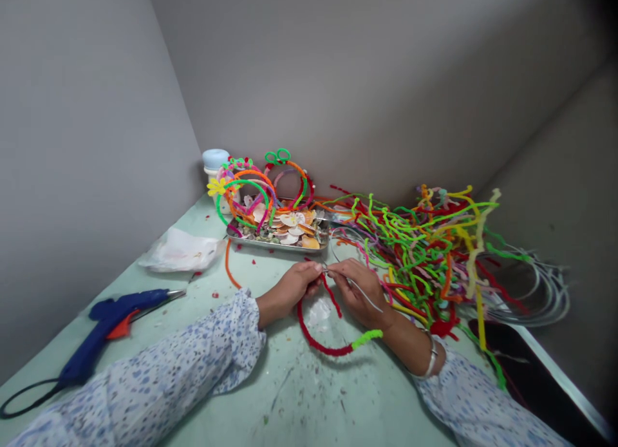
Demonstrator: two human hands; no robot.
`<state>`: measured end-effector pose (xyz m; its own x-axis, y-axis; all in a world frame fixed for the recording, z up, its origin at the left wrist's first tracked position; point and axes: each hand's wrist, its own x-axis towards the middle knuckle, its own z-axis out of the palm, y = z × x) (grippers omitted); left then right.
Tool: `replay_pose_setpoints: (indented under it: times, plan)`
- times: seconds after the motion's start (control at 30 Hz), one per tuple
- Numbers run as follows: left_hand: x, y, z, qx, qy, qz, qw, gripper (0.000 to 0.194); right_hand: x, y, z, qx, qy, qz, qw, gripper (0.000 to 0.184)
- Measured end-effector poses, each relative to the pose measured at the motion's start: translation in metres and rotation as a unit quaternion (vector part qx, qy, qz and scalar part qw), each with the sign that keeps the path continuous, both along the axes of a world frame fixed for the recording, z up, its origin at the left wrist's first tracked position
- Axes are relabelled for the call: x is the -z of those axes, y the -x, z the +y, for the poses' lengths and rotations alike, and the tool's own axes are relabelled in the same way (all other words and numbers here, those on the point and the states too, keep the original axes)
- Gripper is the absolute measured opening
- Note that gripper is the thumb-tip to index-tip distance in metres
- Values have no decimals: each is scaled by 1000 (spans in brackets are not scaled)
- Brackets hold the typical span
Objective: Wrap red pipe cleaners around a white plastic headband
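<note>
My left hand (290, 291) pinches a red pipe cleaner (322, 348) above the middle of the table. The pipe cleaner bends down in a wide curve, and its far end is wrapped in bright green (367, 338). A loose red tail (333, 297) hangs between the hands. My right hand (360, 294) has its fingers closed close to the left fingertips, on a thin pale wire or strip (367, 297) that loops up behind the hand and runs down across it. Exactly how strip and pipe cleaner meet is hidden by the fingers.
A metal tray (270, 245) of shells stands behind the hands, with colourful headbands (251, 173) above it. A tangled pipe cleaner pile (415, 241) and coiled pale bands (550, 299) lie right. At left are a blue glue gun (103, 321) and a plastic bag (181, 250).
</note>
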<state>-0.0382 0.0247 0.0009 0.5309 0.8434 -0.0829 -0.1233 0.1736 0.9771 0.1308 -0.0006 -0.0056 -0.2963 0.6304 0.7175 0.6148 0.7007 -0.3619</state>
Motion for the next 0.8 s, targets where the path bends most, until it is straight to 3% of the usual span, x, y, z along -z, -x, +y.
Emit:
replay_pose_setpoints:
  times: [0.43, 0.57, 0.8]
  plan:
    - [3, 0, -1, -27, -8, -26, 999, 17, 3, -2, 2, 16, 8, 9, 1000, 13]
    - [1, 0, -4, -50, -88, 44, 994, 13, 3, -2, 2, 35, 9, 8, 999, 13]
    - [3, 1, -8, -107, -239, 145, 954, 11, 0, 0, 0, 30, 22, 5, 999, 14]
